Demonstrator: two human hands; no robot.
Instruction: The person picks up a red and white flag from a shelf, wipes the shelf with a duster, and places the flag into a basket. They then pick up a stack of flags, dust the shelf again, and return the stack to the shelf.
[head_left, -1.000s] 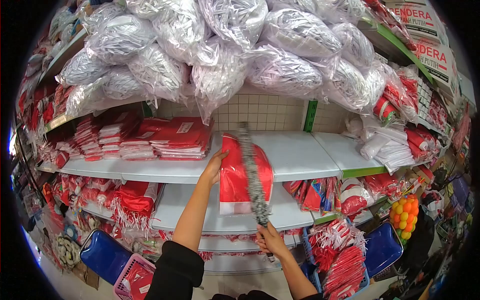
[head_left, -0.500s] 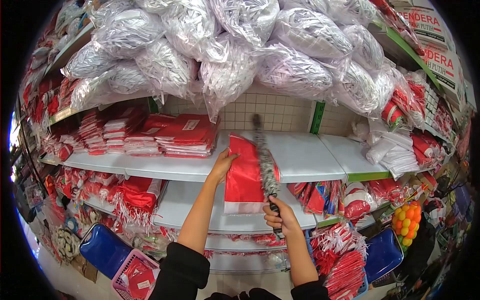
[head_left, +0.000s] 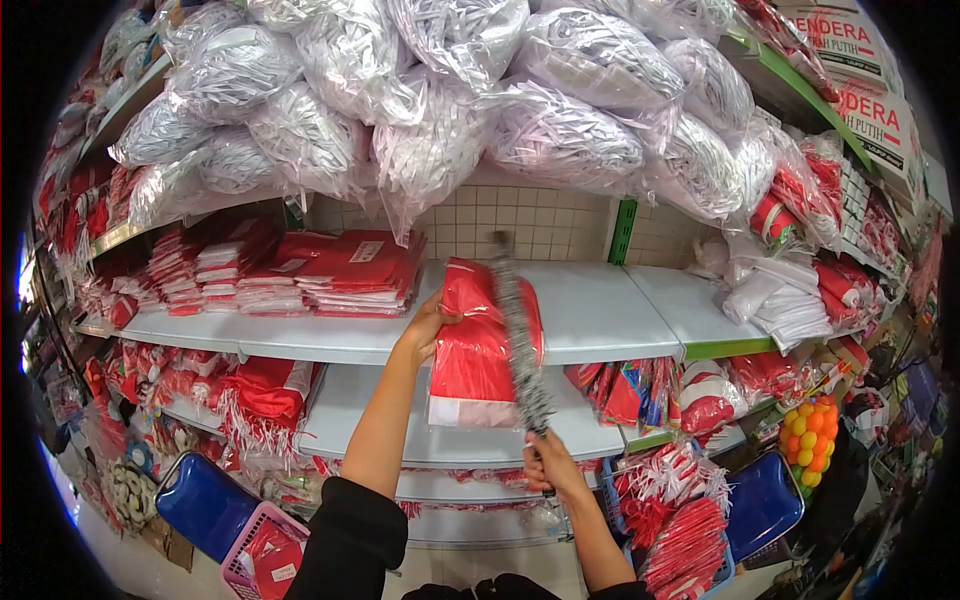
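Observation:
My left hand [head_left: 428,325] grips the left edge of a red and white cloth packet [head_left: 470,365] in clear plastic, held up before the middle shelf. The white strip is at its lower end. In my right hand [head_left: 552,465] is the dark handle of a long grey fluffy duster [head_left: 518,350]. The duster slants up and to the left across the packet's right side, its tip blurred near the tiled back wall.
Stacked red and white packets [head_left: 365,270] lie on the left of the middle shelf [head_left: 590,310]. Bags of white shredded strips [head_left: 565,130] hang over it. A pink basket [head_left: 240,560], a blue basket [head_left: 725,570] and two blue seats [head_left: 205,505] stand below.
The packet has shifted slightly left in my left hand. My right hand has moved down with the duster, and the camera view has shifted a little.

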